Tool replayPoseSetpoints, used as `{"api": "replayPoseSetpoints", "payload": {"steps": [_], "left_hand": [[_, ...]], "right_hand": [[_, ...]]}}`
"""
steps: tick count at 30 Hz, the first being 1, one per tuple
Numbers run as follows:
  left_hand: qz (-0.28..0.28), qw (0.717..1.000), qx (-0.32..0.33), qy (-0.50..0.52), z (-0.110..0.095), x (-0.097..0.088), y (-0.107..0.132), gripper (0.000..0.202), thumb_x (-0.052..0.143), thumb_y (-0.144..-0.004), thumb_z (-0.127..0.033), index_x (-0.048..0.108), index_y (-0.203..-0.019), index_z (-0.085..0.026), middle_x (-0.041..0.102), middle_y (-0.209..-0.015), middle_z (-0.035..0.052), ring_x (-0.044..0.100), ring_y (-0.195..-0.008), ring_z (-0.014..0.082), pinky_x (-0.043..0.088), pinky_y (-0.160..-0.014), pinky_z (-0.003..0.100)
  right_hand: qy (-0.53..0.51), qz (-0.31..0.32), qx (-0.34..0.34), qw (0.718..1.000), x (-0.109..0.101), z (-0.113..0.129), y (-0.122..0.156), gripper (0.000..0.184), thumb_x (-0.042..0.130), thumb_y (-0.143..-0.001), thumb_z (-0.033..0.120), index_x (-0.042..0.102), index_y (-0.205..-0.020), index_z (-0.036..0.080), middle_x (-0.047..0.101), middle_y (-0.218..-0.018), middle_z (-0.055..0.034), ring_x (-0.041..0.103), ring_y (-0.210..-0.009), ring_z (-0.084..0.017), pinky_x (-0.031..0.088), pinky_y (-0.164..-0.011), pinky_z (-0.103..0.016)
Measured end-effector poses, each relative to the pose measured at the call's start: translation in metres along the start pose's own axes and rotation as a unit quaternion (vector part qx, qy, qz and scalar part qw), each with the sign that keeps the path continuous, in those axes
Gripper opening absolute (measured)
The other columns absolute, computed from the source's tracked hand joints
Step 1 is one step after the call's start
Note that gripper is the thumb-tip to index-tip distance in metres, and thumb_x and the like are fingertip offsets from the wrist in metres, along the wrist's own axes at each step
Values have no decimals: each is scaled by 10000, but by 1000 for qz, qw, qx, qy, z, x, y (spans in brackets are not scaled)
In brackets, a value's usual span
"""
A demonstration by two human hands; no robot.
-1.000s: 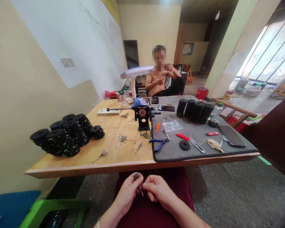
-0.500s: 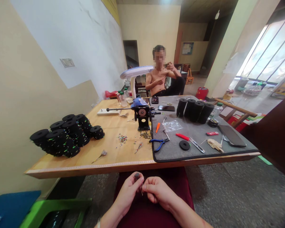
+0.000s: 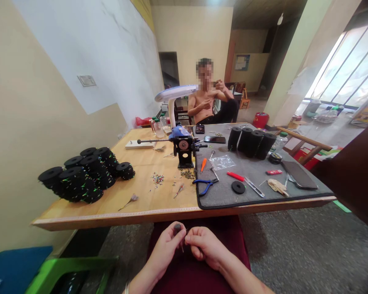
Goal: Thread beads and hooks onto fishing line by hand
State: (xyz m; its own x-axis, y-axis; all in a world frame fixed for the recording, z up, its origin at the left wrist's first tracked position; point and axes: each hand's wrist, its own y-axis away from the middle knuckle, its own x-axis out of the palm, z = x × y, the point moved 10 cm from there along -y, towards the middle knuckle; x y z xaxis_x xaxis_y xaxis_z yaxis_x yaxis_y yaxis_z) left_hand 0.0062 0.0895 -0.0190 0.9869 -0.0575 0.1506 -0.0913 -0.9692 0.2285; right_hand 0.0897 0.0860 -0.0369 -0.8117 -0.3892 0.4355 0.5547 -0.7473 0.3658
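Observation:
Below the table's front edge, my left hand [image 3: 169, 244] is closed in a pinch around a small dark grey tuft [image 3: 178, 226]. A thin stem pokes out under its fingertips. My right hand [image 3: 205, 246] is closed too, thumb against forefinger, close beside the left fingertips; whatever it pinches is too small to make out. Both hands are over a dark red seat [image 3: 199, 279]. Closest to them on the table are a similar grey tuft with a thin yellow tip [image 3: 133, 199] and a small thin bundle with a reddish tip [image 3: 179, 190].
The wooden table [image 3: 153, 200] carries black foam spools [image 3: 93, 171], a black winding device [image 3: 184, 151], a lamp [image 3: 174, 94] and tiny beads [image 3: 158, 178]. On the grey mat [image 3: 221, 198] are blue pliers [image 3: 206, 185], a red-handled cutter [image 3: 245, 183] and a foam disc [image 3: 238, 187]. Opposite sits a person [image 3: 205, 106].
My right hand has shifted very slightly right, widening the small gap between the fingertips. The dark tuft shows a little more in my left hand. The things on the table stay put.

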Motion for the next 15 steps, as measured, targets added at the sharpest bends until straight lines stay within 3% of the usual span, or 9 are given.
{"api": "replayPoseSetpoints", "payload": {"steps": [15], "left_hand": [[-6, 990, 53, -129, -19, 4, 5, 275, 616, -769, -431, 543, -730, -169, 476, -610, -41, 402, -544, 109, 347, -504, 219]], "right_hand": [[96, -96, -63, 989, -19, 10, -1, 364, 644, -705, 509, 493, -771, 185, 465, -335, 116, 274, -285, -34, 161, -360, -178]]}}
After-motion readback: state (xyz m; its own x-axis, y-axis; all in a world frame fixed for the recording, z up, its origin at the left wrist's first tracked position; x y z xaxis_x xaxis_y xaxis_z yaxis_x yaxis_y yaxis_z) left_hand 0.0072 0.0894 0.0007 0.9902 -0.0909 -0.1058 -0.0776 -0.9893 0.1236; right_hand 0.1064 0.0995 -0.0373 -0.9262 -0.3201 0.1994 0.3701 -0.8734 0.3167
